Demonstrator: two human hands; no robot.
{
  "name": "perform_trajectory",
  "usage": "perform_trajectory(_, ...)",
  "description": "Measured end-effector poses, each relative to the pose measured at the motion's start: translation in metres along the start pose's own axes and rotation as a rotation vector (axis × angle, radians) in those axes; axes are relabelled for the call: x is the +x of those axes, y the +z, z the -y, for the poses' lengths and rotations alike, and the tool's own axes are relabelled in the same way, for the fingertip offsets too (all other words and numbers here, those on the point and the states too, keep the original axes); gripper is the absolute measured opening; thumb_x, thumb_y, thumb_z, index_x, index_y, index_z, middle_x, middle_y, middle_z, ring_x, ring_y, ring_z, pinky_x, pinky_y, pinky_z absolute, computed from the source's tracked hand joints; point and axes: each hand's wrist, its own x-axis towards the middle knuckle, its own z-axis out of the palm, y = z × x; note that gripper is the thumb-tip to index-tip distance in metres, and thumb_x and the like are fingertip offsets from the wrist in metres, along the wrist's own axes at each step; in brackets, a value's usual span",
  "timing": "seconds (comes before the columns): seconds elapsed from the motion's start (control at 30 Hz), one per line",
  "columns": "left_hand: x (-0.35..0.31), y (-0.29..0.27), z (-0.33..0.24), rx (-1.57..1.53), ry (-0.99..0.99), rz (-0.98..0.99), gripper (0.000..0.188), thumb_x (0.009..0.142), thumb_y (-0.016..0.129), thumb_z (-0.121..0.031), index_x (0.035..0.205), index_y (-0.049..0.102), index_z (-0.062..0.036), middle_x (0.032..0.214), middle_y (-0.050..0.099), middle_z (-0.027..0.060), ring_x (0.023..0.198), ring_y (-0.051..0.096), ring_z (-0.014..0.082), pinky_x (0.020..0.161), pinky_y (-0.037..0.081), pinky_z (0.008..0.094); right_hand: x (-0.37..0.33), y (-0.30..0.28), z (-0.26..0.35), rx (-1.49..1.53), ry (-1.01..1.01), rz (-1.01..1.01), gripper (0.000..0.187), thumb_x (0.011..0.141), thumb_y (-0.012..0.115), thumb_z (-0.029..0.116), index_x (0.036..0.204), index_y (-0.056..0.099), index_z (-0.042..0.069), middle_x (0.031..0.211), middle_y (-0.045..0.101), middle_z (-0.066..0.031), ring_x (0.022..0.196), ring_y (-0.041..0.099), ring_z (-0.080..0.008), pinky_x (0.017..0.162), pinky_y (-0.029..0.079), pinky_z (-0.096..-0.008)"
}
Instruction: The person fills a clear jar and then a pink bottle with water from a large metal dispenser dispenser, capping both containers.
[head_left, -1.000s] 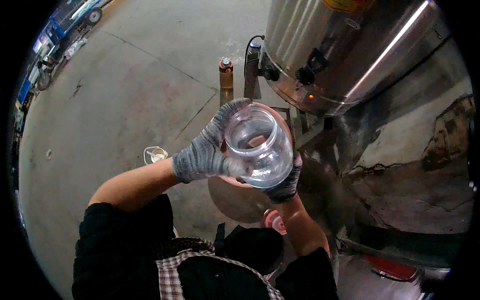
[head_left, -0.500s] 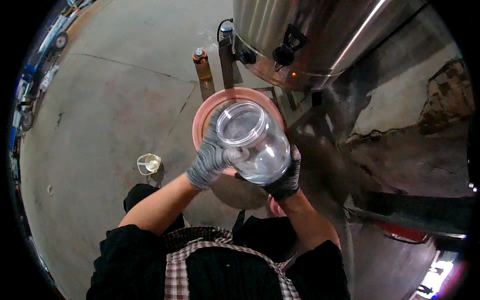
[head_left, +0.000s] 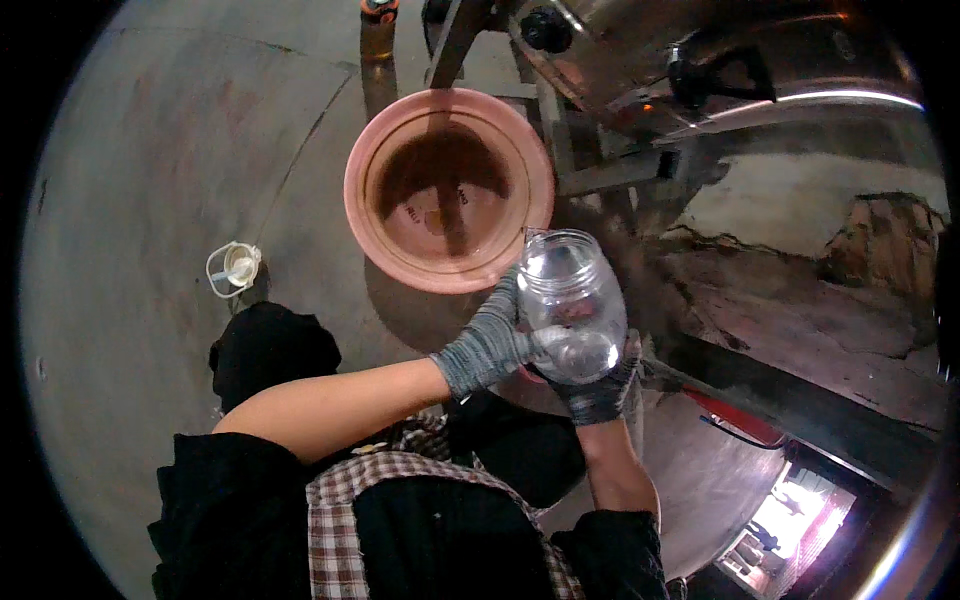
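Grey concrete floor [head_left: 130, 350] bears a white container [head_left: 242, 268] at left, then a pink basin [head_left: 357, 190] with dark lettering [head_left: 463, 196] too small to read. At the basin's near right, the gloved left hand [head_left: 488, 347], nearer it, clasps a clear jar [head_left: 575, 305], long axis pointing forward, no label discernible; the right hand [head_left: 600, 393] supports its base.

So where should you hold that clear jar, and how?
Probably best to hold the clear jar by its round body, below the neck, one hand from the left and one low on the right. It's wide and tilted, so two hands should steady it better. The left hand and right hand hold it about there.
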Motion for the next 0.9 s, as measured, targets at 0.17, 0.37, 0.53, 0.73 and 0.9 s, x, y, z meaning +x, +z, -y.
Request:
perform_trajectory(0.17,0.001,0.006,0.002,0.033,-0.053,-0.008,0.097,0.073,0.077,-0.032,0.142,0.015,-0.0049,0.139,0.033,0.0093,0.127,0.033,0.0196,0.107,0.028,0.0348,-0.012,-0.003,0.005,0.187,0.082,0.092,0.078,0.082,0.034,0.067,0.140,0.027,0.015,0.141,0.029,-0.0142,0.125,0.032,-0.0369,0.099,0.029,-0.0602)
perform_trajectory(0.37,-0.002,0.011,-0.005,-0.080,-0.045,-0.009,0.095,0.073,0.076,-0.032,0.142,0.016,-0.0050,0.139,0.034,0.0105,0.127,0.033,0.0194,0.106,0.028,0.0348,-0.016,-0.003,0.017,0.424,0.129,0.057,0.073,0.084,0.034,0.063,0.137,0.031,0.014,0.140,0.031,-0.0135,0.125,0.033,-0.0346,0.099,0.031,-0.0580)
perform_trajectory(0.53,-0.001,0.013,-0.007,-0.032,-0.050,-0.003,0.092,0.075,0.074,-0.031,0.142,0.017,-0.0049,0.138,0.035,0.0104,0.126,0.034,0.0197,0.106,0.029,0.0351,-0.018,-0.002,0.024,-0.303,-0.041,0.056,0.069,0.087,0.037,0.056,0.137,0.030,0.009,0.139,0.033,-0.0127,0.124,0.036,-0.0290,0.101,0.033,-0.0506)
perform_trajectory(0.73,-0.002,0.010,-0.003,-0.039,-0.041,-0.048,0.087,0.074,0.074,-0.035,0.138,0.023,-0.0052,0.130,0.044,0.0113,0.119,0.044,0.0209,0.100,0.038,0.0348,-0.016,-0.001,0.035,-0.107,0.017,0.061,0.059,0.085,0.051,0.045,0.130,0.036,0.008,0.128,0.044,-0.0095,0.115,0.045,-0.0243,0.098,0.034,-0.0458)
perform_trajectory(0.9,-0.004,0.008,-0.006,0.034,-0.064,-0.078,0.085,0.077,0.071,-0.035,0.140,0.021,-0.0047,0.129,0.046,0.0109,0.113,0.048,0.0190,0.087,0.047,0.0303,-0.021,0.006,0.049,-1.015,0.013,0.073,0.070,0.079,0.053,0.058,0.129,0.037,0.012,0.129,0.045,-0.0083,0.115,0.043,-0.0223,0.102,0.027,-0.0474)
